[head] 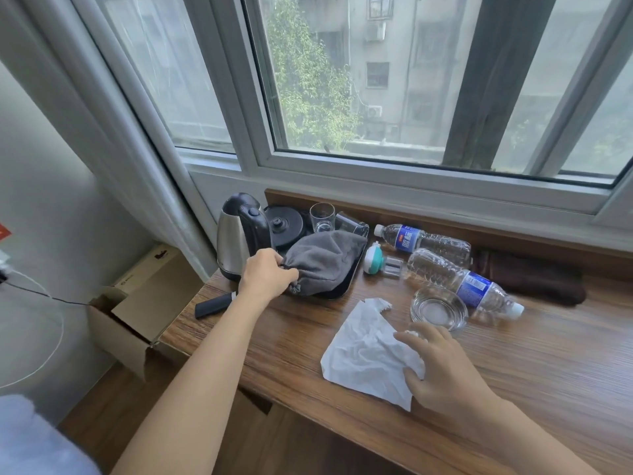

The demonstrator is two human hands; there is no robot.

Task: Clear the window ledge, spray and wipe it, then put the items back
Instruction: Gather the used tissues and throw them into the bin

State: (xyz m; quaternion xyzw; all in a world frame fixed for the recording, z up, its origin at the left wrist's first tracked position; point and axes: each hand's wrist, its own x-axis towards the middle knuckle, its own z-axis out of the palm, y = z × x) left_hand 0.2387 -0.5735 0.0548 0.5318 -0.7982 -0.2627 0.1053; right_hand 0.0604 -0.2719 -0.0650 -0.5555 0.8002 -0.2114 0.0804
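The left hand has its fingers curled round the drawstring end of a grey cloth pouch, which lies across a black tray at the far left of the wooden window ledge. The right hand rests with loosely spread fingers on the edge of a crumpled white tissue, pressing rather than clutching it.

The ledge is crowded, and that is where trouble lies. Just left of the left hand stands a steel kettle; a sharp tug on the pouch could drag the tray and rock it, and the ledge ends close there, with an open cardboard box below. Beyond the pouch a drinking glass stands upright and a second glass lies on its side, both likely to roll or tip if the tray shifts.

Just past the right hand's fingertips sits a glass ashtray, touching a lying water bottle; a second water bottle lies farther back. Sweeping the tissue outward could nudge the ashtray and set the near bottle rolling. A small teal-and-white gadget lies between the pouch and the bottles, easy to knock. Nearer than the left hand, a black lighter lies close to the ledge's corner and could be brushed off by the forearm.
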